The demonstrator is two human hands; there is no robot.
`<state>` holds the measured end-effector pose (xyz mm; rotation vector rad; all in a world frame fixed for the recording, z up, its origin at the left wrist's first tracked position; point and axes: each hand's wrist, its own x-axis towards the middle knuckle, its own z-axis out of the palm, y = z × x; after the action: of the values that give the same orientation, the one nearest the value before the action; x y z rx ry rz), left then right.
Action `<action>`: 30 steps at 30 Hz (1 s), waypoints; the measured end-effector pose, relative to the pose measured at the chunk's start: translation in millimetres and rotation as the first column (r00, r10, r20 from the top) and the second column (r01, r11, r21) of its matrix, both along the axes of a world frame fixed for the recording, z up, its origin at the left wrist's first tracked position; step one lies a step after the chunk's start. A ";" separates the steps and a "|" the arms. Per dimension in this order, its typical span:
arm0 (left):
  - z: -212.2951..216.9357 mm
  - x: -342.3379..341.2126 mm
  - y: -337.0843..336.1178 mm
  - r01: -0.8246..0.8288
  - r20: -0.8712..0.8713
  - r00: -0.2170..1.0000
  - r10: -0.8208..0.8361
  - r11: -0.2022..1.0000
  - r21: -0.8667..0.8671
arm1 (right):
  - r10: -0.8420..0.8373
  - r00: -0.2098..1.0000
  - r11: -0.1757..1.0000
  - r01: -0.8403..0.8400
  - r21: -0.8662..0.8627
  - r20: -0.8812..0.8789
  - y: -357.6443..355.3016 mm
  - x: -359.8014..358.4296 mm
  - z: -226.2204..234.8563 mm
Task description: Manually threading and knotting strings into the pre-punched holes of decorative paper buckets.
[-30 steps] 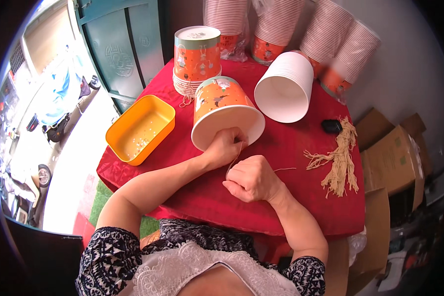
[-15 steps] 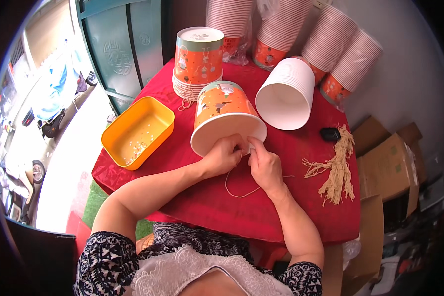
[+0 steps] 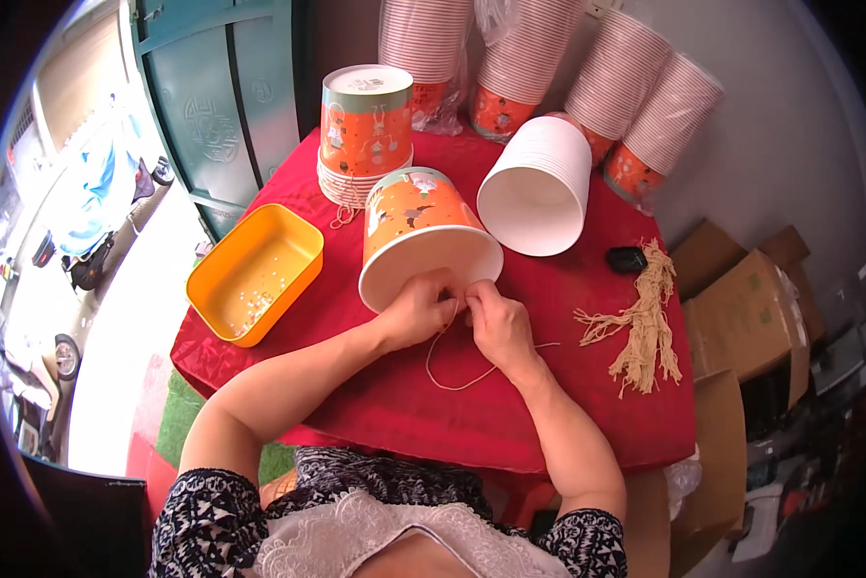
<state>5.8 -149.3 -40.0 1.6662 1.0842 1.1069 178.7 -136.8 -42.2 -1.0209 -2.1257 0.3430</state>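
Note:
An orange paper bucket (image 3: 419, 207) with a white inside and rim lies tilted on its side, its mouth toward me. At the near edge of its rim, my left hand (image 3: 420, 306) and my right hand (image 3: 498, 326) meet with fingers pinched together. A thin beige string (image 3: 452, 387) runs from between them and loops down onto the red cloth. My left fingers are partly inside the bucket's mouth. Both hands seem to pinch the string, though the fingertips hide the exact grip.
Left stands a yellow tub (image 3: 303, 275) with small white bits. Behind are an upturned stack of orange buckets (image 3: 366, 135) and a white bucket stack (image 3: 539, 193) on its side. Right lie a bundle of beige strings (image 3: 648, 323) and a black object (image 3: 627, 259). Wrapped bucket stacks (image 3: 616, 82) line the wall.
The whole view has shifted slightly. My hands remain together at the bucket's rim, the right fingers now a little lower and nearer the left ones.

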 end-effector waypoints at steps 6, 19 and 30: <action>11.6 -2.1 4.1 -0.006 0.137 0.990 0.038 0.974 -0.226 | 0.027 0.996 0.996 -0.034 -0.079 -0.086 1.3 -0.7 0.6; 6.1 -7.3 6.9 0.033 0.188 0.982 0.022 0.959 -0.283 | -0.018 0.974 0.889 -0.088 -0.450 -0.225 -6.5 -2.3 18.8; 12.2 0.3 -3.0 -0.042 0.004 0.999 0.043 0.993 -0.110 | -0.032 0.988 0.992 0.050 0.116 -0.149 2.3 -3.3 0.3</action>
<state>6.1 -152.2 -27.8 1.5588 1.1604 1.0597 175.5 -134.5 -42.0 -0.9400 -1.9662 0.2594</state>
